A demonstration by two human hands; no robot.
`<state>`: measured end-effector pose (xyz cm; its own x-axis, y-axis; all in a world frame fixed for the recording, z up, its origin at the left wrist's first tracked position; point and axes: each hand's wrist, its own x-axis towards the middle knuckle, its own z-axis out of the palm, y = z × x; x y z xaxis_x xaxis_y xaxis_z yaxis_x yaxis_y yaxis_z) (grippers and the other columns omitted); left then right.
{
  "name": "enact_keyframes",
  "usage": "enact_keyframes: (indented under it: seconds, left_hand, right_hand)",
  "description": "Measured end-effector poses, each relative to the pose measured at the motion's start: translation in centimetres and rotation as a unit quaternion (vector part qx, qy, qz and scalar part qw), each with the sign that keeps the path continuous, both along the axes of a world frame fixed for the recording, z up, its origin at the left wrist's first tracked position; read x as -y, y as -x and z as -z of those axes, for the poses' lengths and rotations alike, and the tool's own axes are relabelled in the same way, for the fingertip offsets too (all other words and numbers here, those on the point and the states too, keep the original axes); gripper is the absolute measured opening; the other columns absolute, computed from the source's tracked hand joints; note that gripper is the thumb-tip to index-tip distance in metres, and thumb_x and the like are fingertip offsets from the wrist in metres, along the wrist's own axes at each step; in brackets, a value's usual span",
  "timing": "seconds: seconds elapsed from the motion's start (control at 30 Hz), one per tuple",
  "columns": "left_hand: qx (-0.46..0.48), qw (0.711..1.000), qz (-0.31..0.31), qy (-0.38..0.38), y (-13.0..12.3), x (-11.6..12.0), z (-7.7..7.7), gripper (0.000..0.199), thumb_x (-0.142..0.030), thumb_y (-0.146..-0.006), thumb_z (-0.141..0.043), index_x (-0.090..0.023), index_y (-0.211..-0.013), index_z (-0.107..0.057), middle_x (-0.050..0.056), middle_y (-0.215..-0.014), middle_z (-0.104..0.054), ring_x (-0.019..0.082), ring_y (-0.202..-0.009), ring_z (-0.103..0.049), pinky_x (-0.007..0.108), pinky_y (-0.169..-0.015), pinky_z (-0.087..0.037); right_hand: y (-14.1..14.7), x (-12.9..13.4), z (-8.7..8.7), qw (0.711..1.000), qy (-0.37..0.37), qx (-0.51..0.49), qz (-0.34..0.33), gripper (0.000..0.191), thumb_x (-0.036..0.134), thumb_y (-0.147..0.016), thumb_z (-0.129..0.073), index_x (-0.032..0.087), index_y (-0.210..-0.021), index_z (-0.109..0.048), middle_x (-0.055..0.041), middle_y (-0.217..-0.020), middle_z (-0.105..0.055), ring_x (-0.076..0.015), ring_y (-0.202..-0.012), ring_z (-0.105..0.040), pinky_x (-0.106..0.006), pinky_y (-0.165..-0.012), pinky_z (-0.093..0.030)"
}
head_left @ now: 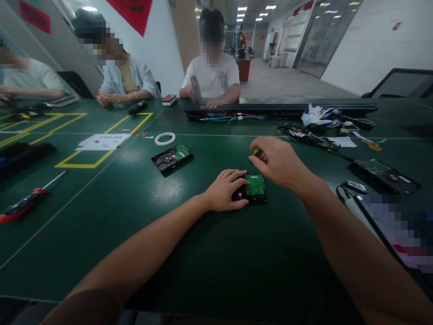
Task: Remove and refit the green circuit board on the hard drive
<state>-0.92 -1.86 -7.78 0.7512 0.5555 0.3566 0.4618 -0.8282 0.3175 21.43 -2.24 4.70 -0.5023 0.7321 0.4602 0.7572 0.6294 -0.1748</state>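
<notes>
A hard drive with its green circuit board facing up lies flat on the table. My left hand holds it down from the left, thumb along the near edge and fingers over its top and far side. Just above and beyond the drive, my right hand is closed in a pinch around a small yellow-and-black tool handle; most of it is hidden by the fingers. Farther left a second hard drive rests on the table, apart from both hands.
A red-and-black screwdriver lies at the left, and a white tape roll sits beyond the second drive. To the right are cables, gloves, another hard drive and a screen-like device. Several people sit across the table.
</notes>
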Motion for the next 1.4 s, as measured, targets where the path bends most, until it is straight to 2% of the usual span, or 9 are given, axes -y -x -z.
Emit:
enact_keyframes:
  seconds: [0.13,0.4,0.53,0.67,0.8,1.07,1.17,1.3,1.4]
  left_hand:
    - [-0.003,1.0,-0.002,0.0,0.0,0.0,-0.1,0.06,-0.056,-0.092,-0.073,-0.025,-0.142,-0.061,0.015,-0.164,-0.048,0.039,-0.151,-0.044,0.063,-0.125,-0.034]
    - [-0.006,1.0,-0.002,-0.01,0.0,-0.1,0.2,0.061,-0.056,-0.092,-0.072,-0.023,-0.142,-0.061,0.015,-0.164,-0.048,0.039,-0.151,-0.044,0.061,-0.125,-0.035]
    - [-0.007,1.0,-0.003,-0.014,0.0,-0.1,0.3,0.062,-0.056,-0.092,-0.073,-0.022,-0.142,-0.061,0.016,-0.164,-0.048,0.04,-0.151,-0.045,0.062,-0.126,-0.034]
    - [-0.003,1.0,-0.003,-0.007,0.0,-0.1,0.3,0.061,-0.056,-0.092,-0.073,-0.024,-0.142,-0.061,0.016,-0.163,-0.049,0.04,-0.15,-0.045,0.063,-0.125,-0.034]
    - [0.001,1.0,0.0,-0.007,0.0,-0.1,0.1,0.061,-0.055,-0.092,-0.074,-0.022,-0.142,-0.061,0.017,-0.163,-0.048,0.04,-0.15,-0.045,0.062,-0.125,-0.035]
    - [-0.008,1.0,-0.001,-0.009,0.1,-0.2,0.2,0.063,-0.058,-0.093,-0.072,-0.022,-0.143,-0.06,0.017,-0.164,-0.047,0.039,-0.15,-0.044,0.062,-0.125,-0.035]
    - [-0.005,1.0,0.0,-0.009,0.1,-0.1,0.2,0.063,-0.058,-0.093,-0.072,-0.022,-0.143,-0.06,0.017,-0.165,-0.046,0.039,-0.15,-0.045,0.061,-0.124,-0.035]
    - [-0.001,1.0,-0.001,-0.007,0.1,0.0,0.0,0.061,-0.057,-0.093,-0.072,-0.022,-0.142,-0.06,0.018,-0.164,-0.046,0.039,-0.149,-0.046,0.062,-0.124,-0.035]
    - [0.0,1.0,-0.002,-0.007,0.1,0.0,0.0,0.062,-0.057,-0.092,-0.074,-0.023,-0.142,-0.06,0.018,-0.163,-0.046,0.039,-0.149,-0.046,0.062,-0.124,-0.036]
  right_hand:
    - [0.2,-0.2,0.2,1.0,0.007,0.003,0.021,0.012,0.019,-0.094,-0.063,0.025,-0.095,-0.053,-0.0095,-0.098,-0.067,-0.0279,-0.091,-0.062,-0.041,-0.083,-0.047]
    - [0.0,-0.3,0.5,1.0,0.009,-0.007,0.004,0.018,0.011,-0.092,-0.06,0.025,-0.094,-0.05,-0.0094,-0.099,-0.065,-0.0267,-0.09,-0.06,-0.039,-0.081,-0.046]
    - [-0.3,-0.3,0.3,1.0,0.012,-0.007,-0.015,0.013,0.012,-0.092,-0.059,0.023,-0.099,-0.057,-0.0119,-0.103,-0.068,-0.0297,-0.097,-0.064,-0.043,-0.089,-0.049]
    - [-0.6,-0.4,0.1,0.999,0.009,-0.003,-0.032,0.023,0.01,-0.09,-0.056,0.018,-0.11,-0.063,-0.0166,-0.113,-0.07,-0.0335,-0.109,-0.066,-0.049,-0.099,-0.051]
    - [-0.5,-0.6,0.5,1.0,-0.004,-0.013,-0.013,0.027,0.011,-0.092,-0.057,0.016,-0.117,-0.065,-0.0188,-0.118,-0.07,-0.0348,-0.114,-0.065,-0.05,-0.102,-0.051]
    - [0.5,-1.0,2.1,1.0,0.022,-0.001,-0.003,0.015,0.016,-0.094,-0.061,0.018,-0.109,-0.064,-0.0145,-0.107,-0.069,-0.0301,-0.098,-0.066,-0.044,-0.091,-0.052]
    - [0.2,-1.1,1.9,1.0,-0.003,-0.02,0.006,0.016,0.018,-0.093,-0.061,0.019,-0.109,-0.063,-0.0148,-0.108,-0.07,-0.031,-0.102,-0.066,-0.045,-0.094,-0.051]
    - [-0.4,-1.2,1.4,0.998,-0.016,-0.044,0.029,0.018,0.021,-0.091,-0.063,0.02,-0.109,-0.064,-0.0137,-0.107,-0.071,-0.028,-0.09,-0.065,-0.044,-0.088,-0.051]
    - [-0.7,-1.2,1.2,0.997,-0.023,-0.061,0.039,0.02,0.023,-0.088,-0.067,0.021,-0.108,-0.065,-0.0121,-0.105,-0.071,-0.028,-0.09,-0.065,-0.043,-0.087,-0.05]
